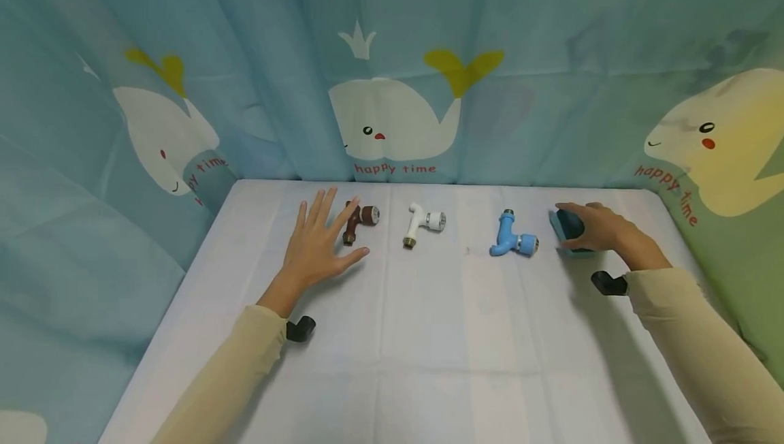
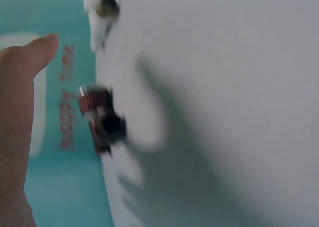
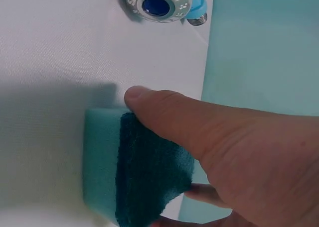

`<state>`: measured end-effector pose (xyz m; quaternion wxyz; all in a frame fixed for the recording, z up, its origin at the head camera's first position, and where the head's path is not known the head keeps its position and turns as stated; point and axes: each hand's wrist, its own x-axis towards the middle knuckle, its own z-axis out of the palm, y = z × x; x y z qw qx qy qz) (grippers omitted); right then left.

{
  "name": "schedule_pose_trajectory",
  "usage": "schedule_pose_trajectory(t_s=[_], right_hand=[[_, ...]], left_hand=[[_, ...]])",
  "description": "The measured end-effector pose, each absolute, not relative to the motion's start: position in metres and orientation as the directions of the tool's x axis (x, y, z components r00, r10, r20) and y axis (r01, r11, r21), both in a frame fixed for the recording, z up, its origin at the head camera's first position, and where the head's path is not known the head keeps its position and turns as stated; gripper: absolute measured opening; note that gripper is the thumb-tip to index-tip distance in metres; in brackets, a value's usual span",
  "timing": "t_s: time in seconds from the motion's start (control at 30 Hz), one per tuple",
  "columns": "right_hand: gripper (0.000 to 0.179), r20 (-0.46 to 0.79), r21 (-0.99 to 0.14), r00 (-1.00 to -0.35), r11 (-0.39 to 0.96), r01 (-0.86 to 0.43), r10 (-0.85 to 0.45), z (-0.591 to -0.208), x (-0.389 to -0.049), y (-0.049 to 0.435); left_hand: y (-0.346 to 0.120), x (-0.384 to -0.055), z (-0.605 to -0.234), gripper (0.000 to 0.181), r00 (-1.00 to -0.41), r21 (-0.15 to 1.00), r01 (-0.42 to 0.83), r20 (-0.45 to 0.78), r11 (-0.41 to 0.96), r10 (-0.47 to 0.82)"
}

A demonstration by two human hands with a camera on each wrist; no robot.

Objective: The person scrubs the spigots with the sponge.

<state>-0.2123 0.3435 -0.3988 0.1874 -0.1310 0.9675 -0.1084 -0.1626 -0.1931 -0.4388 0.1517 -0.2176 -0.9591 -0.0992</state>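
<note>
At the right of the head view, my right hand [image 1: 597, 226] grips a two-layer scrubbing sponge [image 1: 571, 225], thumb on one side and fingers on the other. The sponge's light teal foam and dark green scouring layer show up close in the right wrist view. My left hand [image 1: 318, 243] spreads its fingers in the air beside a brown tap [image 1: 352, 225] and holds nothing. A white tap [image 1: 416, 225] lies right of the brown one. Between it and the sponge is a blue tap [image 1: 507, 236], its knob facing right.
A white cloth covers the table [image 1: 441, 335]. Behind it and along both sides hangs a teal curtain [image 1: 269, 35] printed with whales. Dark camera mounts [image 1: 300, 329] stick out from both sleeves.
</note>
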Motion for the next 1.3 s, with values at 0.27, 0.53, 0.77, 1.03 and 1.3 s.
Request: schedule_pose_trajectory(t_s=[0.27,0.53,0.77,1.03,1.3], right_hand=[[0.081,-0.266,-0.327,-0.933,0.933,-0.150,-0.243,-0.396,-0.201,0.354],[0.081,-0.172,-0.383,-0.963,0.915,-0.129,-0.208,-0.406,-0.186,0.355],[0.080,-0.133,-0.396,-0.968,0.907,-0.144,-0.212,-0.413,-0.178,0.353],[0.081,-0.131,-0.395,-0.967,0.906,-0.152,-0.220,-0.420,-0.172,0.352],[0.082,-0.033,-0.426,-0.968,0.880,-0.210,-0.247,-0.419,-0.175,0.344]], left_hand=[[-0.090,-0.194,-0.418,0.092,-0.718,0.098,0.646,0.413,0.757,0.560],[0.039,-0.202,-0.413,0.100,-0.852,0.169,0.523,0.067,0.835,0.520],[0.096,-0.210,-0.429,0.112,-0.932,0.185,0.330,-0.089,0.926,0.350],[0.118,-0.224,-0.439,0.092,-0.959,0.141,0.199,-0.175,0.970,0.222],[0.086,-0.239,-0.424,0.077,-0.914,0.467,0.136,-0.282,0.874,0.292]])
